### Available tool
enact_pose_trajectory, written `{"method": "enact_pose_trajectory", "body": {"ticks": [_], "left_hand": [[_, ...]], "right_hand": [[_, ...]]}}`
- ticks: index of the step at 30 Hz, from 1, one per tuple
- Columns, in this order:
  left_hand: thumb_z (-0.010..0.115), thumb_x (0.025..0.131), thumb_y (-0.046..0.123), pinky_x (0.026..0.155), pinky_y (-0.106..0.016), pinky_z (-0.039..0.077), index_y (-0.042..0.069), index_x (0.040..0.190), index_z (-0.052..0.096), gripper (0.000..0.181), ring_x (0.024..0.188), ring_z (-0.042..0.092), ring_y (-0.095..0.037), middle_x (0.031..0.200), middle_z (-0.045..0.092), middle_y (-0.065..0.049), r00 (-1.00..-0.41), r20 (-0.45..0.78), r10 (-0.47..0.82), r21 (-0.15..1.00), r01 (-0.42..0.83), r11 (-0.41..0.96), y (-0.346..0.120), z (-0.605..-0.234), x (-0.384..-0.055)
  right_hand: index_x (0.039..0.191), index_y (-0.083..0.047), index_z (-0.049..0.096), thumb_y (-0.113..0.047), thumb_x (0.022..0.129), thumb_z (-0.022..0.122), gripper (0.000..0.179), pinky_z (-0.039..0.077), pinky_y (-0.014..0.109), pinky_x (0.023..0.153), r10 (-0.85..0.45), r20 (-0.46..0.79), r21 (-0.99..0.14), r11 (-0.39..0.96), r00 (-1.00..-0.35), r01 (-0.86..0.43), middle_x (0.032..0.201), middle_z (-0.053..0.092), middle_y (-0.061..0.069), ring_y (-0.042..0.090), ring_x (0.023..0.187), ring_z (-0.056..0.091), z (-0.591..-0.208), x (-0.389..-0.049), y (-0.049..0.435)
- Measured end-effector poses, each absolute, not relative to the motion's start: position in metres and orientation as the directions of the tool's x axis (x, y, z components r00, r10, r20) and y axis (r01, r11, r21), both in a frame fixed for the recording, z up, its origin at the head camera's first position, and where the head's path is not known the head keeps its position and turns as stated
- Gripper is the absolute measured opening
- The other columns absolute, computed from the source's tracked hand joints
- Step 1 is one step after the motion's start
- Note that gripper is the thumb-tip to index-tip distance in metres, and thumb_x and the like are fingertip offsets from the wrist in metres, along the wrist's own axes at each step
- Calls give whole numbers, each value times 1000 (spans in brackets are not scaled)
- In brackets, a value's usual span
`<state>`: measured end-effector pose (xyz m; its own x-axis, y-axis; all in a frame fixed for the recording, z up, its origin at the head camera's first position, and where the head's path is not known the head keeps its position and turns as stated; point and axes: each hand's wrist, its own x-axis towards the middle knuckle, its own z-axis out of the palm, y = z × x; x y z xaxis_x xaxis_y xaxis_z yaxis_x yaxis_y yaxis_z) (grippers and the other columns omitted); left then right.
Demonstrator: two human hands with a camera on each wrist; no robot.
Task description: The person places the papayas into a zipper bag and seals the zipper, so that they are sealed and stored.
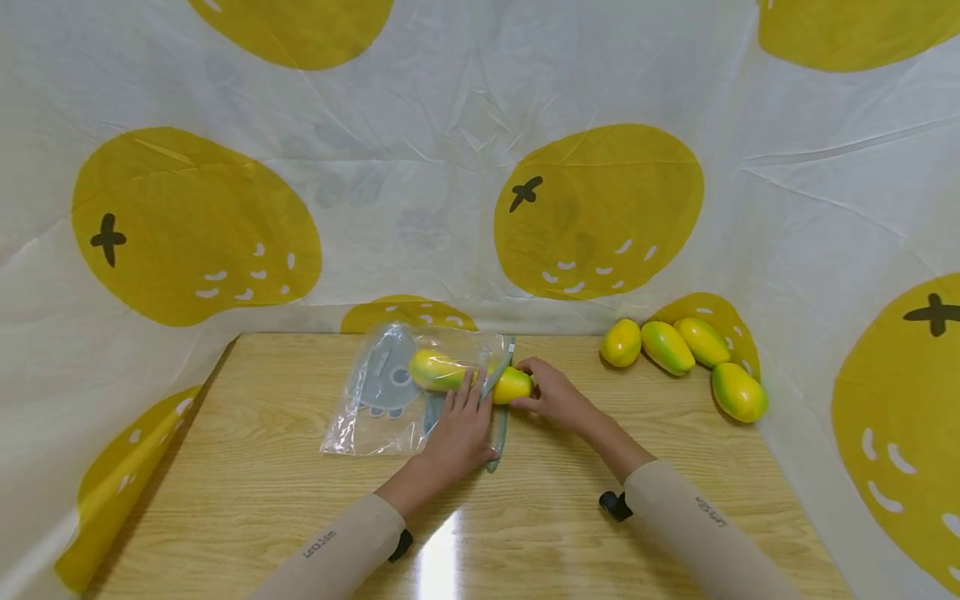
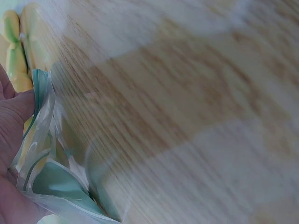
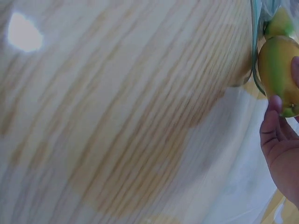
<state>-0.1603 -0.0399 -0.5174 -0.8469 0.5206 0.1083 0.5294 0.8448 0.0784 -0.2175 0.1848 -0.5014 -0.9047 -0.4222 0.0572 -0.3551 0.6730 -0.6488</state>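
Two beige sleeves (image 1: pixel 337 554) (image 1: pixel 697 533) reach in over a wood-grained table (image 1: pixel 247 483), each with a black wrist device (image 1: pixel 617 506) (image 1: pixel 402 546); white fabric (image 1: pixel 405 208) printed with big yellow fruit shapes hangs beyond both hands and down either side; a bright patch of glare lies on the wood just below the left hand (image 1: pixel 459 437). Table's back edge runs a little beyond the hands; its left edge is well off to the left hand's left, with wood grain showing between; another stretch of wood shows on the right hand's right, out to the right edge, and more lies on the near side of both hands. Six fruits can be counted, all yellow and green, and one clear bag (image 1: pixel 341 429) with a grey-green print; one fruit (image 1: pixel 433 371) lies inside the bag, just beyond the left hand's fingertips; a second fruit (image 1: pixel 513 386) sits partly in the bag's mouth, its outer end pinched between the thumb and fingers of the right hand (image 1: pixel 558 398); the left hand lies on the bag near the mouth, its fingers extended; four loose fruits (image 1: pixel 621 343) (image 1: pixel 667 348) (image 1: pixel 702 340) (image 1: pixel 738 393) rest beyond the right hand, to its right.
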Motion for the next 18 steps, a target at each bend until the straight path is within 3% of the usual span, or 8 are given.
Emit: {"method": "enact_pose_trajectory", "body": {"ticks": [9,18], "left_hand": [[88,74,56,117,-62,37,-1,156,39,112,158,14,-43,173,6,-22,-845,119,522,80,532,843,-41,-519,-161],[87,75,57,120,-62,33,-1,161,29,119,159,10,-41,173,3,-20,-839,102,534,68,541,838,-39,-519,-162]], "right_hand": [[148,-1,50,-4,98,68,53,59,33,88,-478,71,-679,620,-876,-393,126,56,21,24,103,66,-502,-219,191],[128,-2,55,-4,93,75,40,61,33,84,-399,69,-743,591,-914,-314,126,66,18,27,102,72,-504,-225,178]]}}
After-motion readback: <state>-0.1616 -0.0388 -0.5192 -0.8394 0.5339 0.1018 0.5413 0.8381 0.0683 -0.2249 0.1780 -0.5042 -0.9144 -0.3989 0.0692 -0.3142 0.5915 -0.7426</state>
